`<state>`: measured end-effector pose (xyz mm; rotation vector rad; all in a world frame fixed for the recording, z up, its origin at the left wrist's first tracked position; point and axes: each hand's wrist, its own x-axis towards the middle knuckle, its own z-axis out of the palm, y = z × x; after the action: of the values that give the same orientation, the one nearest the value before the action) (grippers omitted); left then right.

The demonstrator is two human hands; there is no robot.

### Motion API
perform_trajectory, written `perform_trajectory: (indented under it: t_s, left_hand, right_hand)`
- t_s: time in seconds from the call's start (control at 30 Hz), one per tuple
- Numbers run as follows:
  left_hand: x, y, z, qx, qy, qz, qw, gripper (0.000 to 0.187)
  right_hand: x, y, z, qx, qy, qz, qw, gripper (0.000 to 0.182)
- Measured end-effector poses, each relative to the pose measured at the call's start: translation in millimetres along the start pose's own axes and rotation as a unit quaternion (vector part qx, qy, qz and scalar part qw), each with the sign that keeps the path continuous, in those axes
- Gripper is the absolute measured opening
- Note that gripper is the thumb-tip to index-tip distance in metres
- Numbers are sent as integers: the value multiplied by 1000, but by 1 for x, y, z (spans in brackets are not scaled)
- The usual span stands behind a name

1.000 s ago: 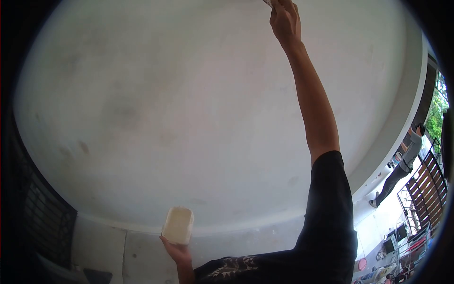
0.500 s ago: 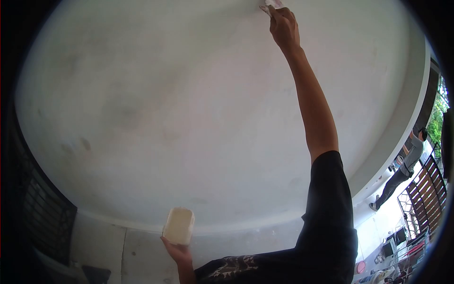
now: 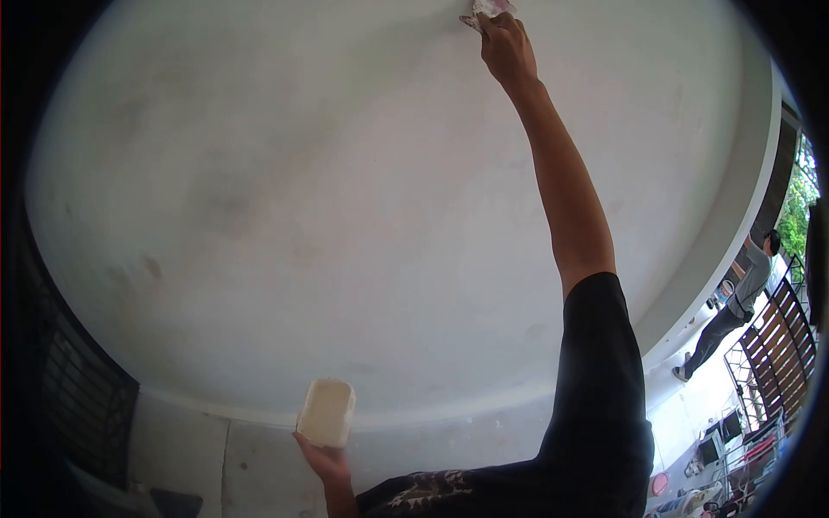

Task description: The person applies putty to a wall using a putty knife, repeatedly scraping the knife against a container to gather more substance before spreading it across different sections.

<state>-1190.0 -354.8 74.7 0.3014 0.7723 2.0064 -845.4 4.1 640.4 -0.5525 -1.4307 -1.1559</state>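
High on the pale wall (image 3: 345,216), at the top of the view, my right hand (image 3: 508,50) is closed round a small whitish and pink tool (image 3: 494,9), its far end cut off by the frame. The right arm is stretched upward. My left hand (image 3: 326,459), low and left of centre, holds a shallow cream-coloured tray (image 3: 327,413) from below, with its inner side facing me. What lies in the tray, if anything, cannot be made out.
Another person (image 3: 747,285) stands at the far right near a bucket (image 3: 724,292). A slatted wooden gate (image 3: 780,341) and a rack with assorted items (image 3: 751,457) are at the right. A dark metal grille (image 3: 86,388) stands at the left.
My right hand has moved slightly left and down along the wall with the tool, which shows a little more. My left hand and the tray have hardly moved.
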Motion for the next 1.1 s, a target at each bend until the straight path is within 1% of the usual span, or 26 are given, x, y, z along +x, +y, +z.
perform_trajectory:
  t_s: [0.03,0.1,0.23,0.3,0.33,0.37,0.4,0.43,0.5,0.53,0.6,0.67,0.73,0.77,0.83,0.93,1.0,1.07,1.1]
  left_hand:
    - [-2,1,1,4,8,1,1000,67]
    - [-5,4,5,5,3,-3,1000,67]
    - [-4,4,10,6,-11,-1,1000,66]
    - [-3,2,12,3,-15,-3,1000,66]
    - [-3,4,15,1,-18,-5,1000,66]
    - [-5,5,18,1,-17,-5,1000,66]
    - [-10,11,29,-16,-10,-13,1000,61]
    - [-13,13,32,-35,-2,-21,999,56]
    - [-9,10,27,-37,-5,-15,999,56]
    - [-9,9,26,-40,-11,-9,999,56]
    - [-13,11,28,-37,-3,-16,999,56]
    - [-7,8,27,-34,3,-22,999,56]
    - [2,1,16,-12,-6,10,1000,66]
    - [3,2,15,-11,-6,11,1000,66]
    - [2,5,24,-16,-3,7,1000,66]
    - [-1,7,37,-7,-1,11,1000,66]
    - [0,7,39,-5,-1,9,1000,67]
    - [0,5,44,-7,-3,11,1000,67]
    - [-1,6,46,-4,1,11,1000,67]
  right_hand:
    - [0,3,3,0,-4,1,1000,19]
    - [6,7,4,-5,-5,-47,999,18]
    - [3,13,5,-6,-38,-38,999,17]
    - [0,9,2,34,-66,-94,993,19]
    - [0,5,-4,33,-66,-93,993,19]
    - [-1,1,-11,18,-50,-69,996,19]
    - [3,-6,-20,2,-34,-45,998,20]
    - [6,-8,-25,3,-35,-45,998,20]
    - [12,-4,-34,3,5,-16,1000,22]
    - [12,1,-35,4,6,-15,1000,22]
    - [14,11,-34,-22,64,-36,997,23]
    - [12,19,-28,-34,67,-39,996,25]
    - [2,32,-12,-48,28,-26,998,26]
    - [-3,35,-7,-48,29,-25,998,26]
    - [-11,30,-1,-49,-23,-28,998,29]
    - [-21,29,3,-33,-44,-42,998,31]
    - [-19,30,-1,-32,-23,-37,999,31]
    - [-8,35,-10,-36,30,10,999,30]
    - [-3,39,-11,-31,29,36,998,30]
